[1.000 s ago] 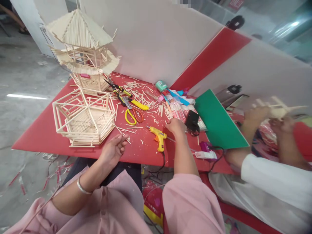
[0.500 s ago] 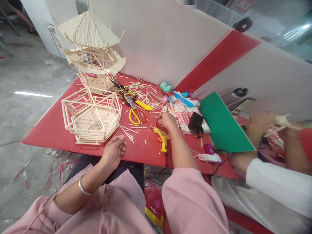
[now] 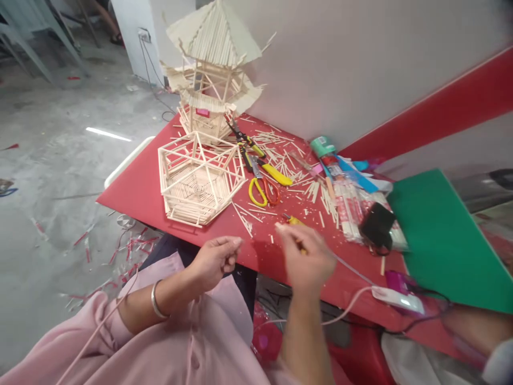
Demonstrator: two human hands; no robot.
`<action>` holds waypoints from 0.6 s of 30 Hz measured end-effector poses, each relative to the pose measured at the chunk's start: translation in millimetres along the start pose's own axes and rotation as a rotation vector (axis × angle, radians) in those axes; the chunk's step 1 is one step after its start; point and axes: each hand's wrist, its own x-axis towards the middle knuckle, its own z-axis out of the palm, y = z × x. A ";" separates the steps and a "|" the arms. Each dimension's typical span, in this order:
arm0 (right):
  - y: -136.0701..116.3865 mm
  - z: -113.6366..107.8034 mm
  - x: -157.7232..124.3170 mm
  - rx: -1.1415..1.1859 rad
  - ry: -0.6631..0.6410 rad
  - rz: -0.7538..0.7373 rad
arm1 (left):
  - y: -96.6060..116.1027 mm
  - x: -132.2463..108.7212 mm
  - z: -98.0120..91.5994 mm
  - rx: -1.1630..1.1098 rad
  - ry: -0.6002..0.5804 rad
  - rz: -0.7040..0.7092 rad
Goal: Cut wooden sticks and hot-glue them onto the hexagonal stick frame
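The glue gun (image 3: 295, 220) lies partly behind the right hand (image 3: 308, 258), left hand (image 3: 214, 261) apart, both curled, grasp unclear.

Light falls soft and even, while the right fingers (image 3: 305, 235) show motion blur.

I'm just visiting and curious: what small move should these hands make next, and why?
Perhaps bring the right hand across to the left hand. The right fingertips seem to pinch something small and pale, though blur hides what it is, and the left hand is close by, its fingers curled. The yellow glue gun is partly hidden behind the right hand.
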 end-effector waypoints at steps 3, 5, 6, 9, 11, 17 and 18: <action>-51.0 23.1 -51.3 0.110 -0.015 -0.092 | 4.1 -10.9 -11.0 -0.064 -0.051 -0.110; -71.4 40.5 -70.4 0.180 -0.001 -0.037 | 11.3 -18.3 -17.9 -0.078 -0.050 -0.156; -77.7 47.9 -75.4 0.202 -0.003 -0.013 | 16.1 -22.0 -20.7 -0.079 -0.035 -0.165; -86.2 62.3 -78.1 0.230 -0.028 -0.032 | 32.6 -32.6 -26.6 -0.083 0.004 -0.176; -88.0 67.2 -75.4 0.232 -0.050 -0.066 | 41.7 -38.5 -29.6 -0.073 0.024 -0.180; -94.4 80.7 -71.9 0.310 -0.196 -0.093 | 48.5 -40.9 -45.0 -0.001 0.077 -0.100; -95.9 83.2 -72.1 0.313 -0.188 -0.088 | 48.5 -38.7 -48.3 -0.007 0.068 -0.112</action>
